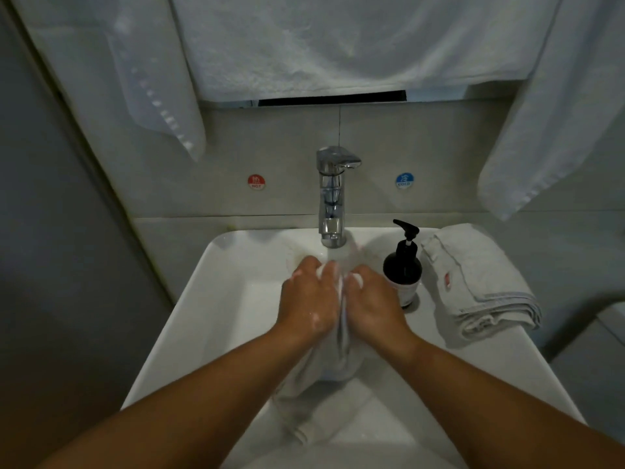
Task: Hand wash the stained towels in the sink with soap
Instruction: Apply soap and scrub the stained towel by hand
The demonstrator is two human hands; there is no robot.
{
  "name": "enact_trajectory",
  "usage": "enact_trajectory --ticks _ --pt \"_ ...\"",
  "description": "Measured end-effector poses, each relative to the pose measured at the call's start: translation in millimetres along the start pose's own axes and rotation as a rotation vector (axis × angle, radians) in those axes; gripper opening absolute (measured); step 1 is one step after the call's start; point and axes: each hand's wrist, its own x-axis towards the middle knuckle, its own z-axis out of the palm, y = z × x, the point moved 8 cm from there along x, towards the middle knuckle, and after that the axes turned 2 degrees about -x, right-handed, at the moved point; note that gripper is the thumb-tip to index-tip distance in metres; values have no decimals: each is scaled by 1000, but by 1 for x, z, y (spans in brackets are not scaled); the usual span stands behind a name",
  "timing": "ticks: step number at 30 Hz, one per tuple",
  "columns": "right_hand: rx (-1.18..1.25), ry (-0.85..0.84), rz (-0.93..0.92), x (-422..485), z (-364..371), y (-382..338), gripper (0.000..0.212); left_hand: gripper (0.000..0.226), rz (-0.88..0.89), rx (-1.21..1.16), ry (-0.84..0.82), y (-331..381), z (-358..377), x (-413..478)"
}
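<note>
Both hands pressed together on wet towel (333, 363) in sink (216, 299), just under tap (333, 194): left hand (309, 299) and right hand (375, 304) clamped on its upper end w/ suds on fingers. Towel's long axis runs from tap toward body, tail draped low-left in basin. Equally near both hands. Soap bottle (403, 265) just beside right hand; folded towel (480, 282) on surface further right, prob. next, right hand nearer.

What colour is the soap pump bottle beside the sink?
The soap pump bottle is black, seen in the head view.
</note>
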Motion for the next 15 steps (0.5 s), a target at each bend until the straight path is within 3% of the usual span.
enact_trajectory --ticks 4,7,10,12,15 --pt "5 26 -203 -21 2 -39 14 35 -134 -103 35 -27 5 8" --pt "26 98 -108 5 -10 -20 18 30 -112 -167 -46 -22 17 -13" --pt "-65 -9 -15 10 0 1 27 23 4 -99 -6 -1 8 -9" --pt "-63 -9 -79 -3 4 -10 25 23 -42 -115 79 -8 -4 8" --pt "15 48 -230 -15 -3 -38 21 34 -112 -152 39 -24 -2 9"
